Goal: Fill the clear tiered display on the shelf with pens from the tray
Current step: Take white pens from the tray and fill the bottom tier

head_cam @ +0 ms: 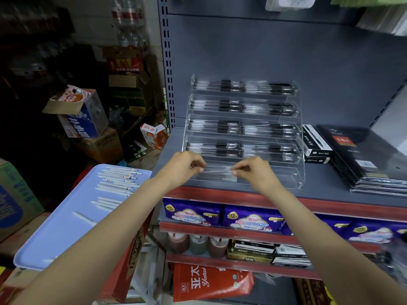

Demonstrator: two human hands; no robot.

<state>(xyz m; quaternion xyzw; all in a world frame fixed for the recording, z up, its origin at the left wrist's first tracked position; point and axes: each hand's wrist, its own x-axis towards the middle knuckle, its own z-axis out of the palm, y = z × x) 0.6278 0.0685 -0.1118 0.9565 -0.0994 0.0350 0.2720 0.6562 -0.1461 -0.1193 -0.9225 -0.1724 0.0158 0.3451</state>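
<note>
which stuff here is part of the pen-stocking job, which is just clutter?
Job: display; tray; tray pens; pen pinched at each end by left hand and right hand.

Clutter: black boxes; black packs; purple packs; cartons.

Both forearms bare, no sleeves; left hand (pixel 182 165) & right hand (pixel 253 170) ungloved, no rings.

I see a clear tiered display (pixel 243 133) on a grey shelf (pixel 326 179) with a red front edge; its upper tiers hold pens (pixel 242 106) with clear barrels and black grips. The tray (pixel 66 227) is pale blue, carrying white pens (pixel 116 179) (some with small red marks). Below sit purple packs (pixel 191 213) with white and pink print.
</note>
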